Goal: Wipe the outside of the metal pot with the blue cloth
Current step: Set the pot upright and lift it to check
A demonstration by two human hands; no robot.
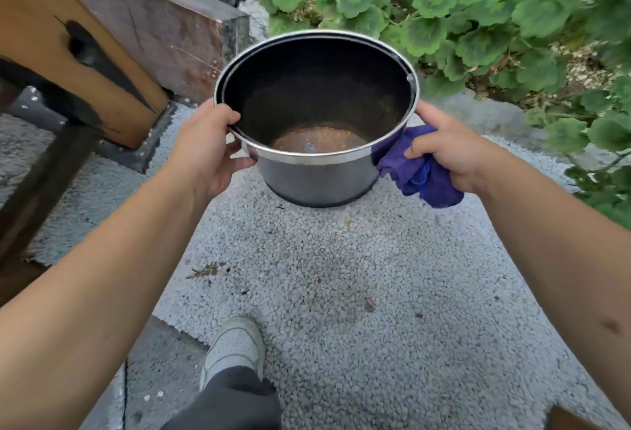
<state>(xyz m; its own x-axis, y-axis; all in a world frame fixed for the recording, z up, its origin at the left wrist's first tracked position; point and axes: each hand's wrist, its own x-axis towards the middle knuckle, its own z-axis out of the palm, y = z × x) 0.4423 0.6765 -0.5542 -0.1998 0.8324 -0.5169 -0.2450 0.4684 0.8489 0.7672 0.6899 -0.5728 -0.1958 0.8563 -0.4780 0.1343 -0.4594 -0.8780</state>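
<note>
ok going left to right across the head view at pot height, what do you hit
wooden beam → left hand gripping the rim → metal pot → blue cloth pressed at the pot's side → right hand bunching the cloth → green plants

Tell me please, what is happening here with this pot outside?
A person stands on a pebbled path and holds a metal pot up in the air. The left hand grips the rim on one side. The right hand holds a bunched blue cloth against the pot's outer wall on the other side. The inside looks dark with rusty stains at the bottom. Green plants grow beside the path.
</note>
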